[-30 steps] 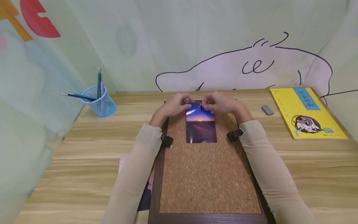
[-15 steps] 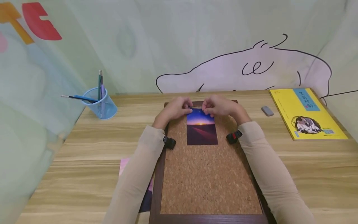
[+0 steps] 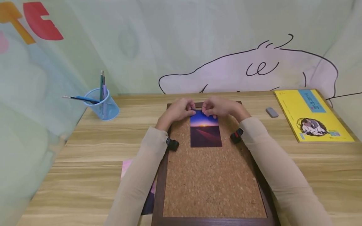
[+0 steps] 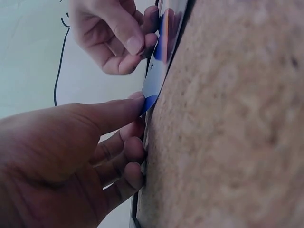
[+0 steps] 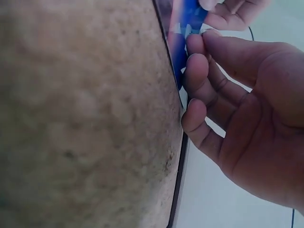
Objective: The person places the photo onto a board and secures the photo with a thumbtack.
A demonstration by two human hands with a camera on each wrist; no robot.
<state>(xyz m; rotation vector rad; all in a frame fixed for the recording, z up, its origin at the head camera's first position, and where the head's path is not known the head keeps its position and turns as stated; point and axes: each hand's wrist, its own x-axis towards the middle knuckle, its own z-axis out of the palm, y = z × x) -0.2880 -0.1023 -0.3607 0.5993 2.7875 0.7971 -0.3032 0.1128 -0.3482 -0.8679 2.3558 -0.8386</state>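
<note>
A glossy sunset photo card (image 3: pixel 205 133) lies near the far end of a dark-framed cork board (image 3: pixel 212 182). My left hand (image 3: pixel 180 110) pinches the card's upper left corner. In the left wrist view the thumb lies on the card's blue corner (image 4: pixel 149 103), with the fingers curled at the board's far edge. My right hand (image 3: pixel 220 107) is over the upper edge of the card, its thumb and index finger pinched together around a tiny pale object (image 3: pixel 204 113), too small to identify. Its other fingers (image 5: pixel 196 69) are curled close to the card.
A second picture (image 3: pixel 148 201) lies partly hidden under the left sleeve and beside the board. At the back left stands a blue pencil cup (image 3: pixel 108 108) with several pencils. To the right are a grey eraser (image 3: pixel 272 112) and a yellow book (image 3: pixel 314 117).
The card's top edge has come down, and its glare has gone. Both hands have lowered slightly with it. The right hand's fingertips have shifted a little left along the top edge.
</note>
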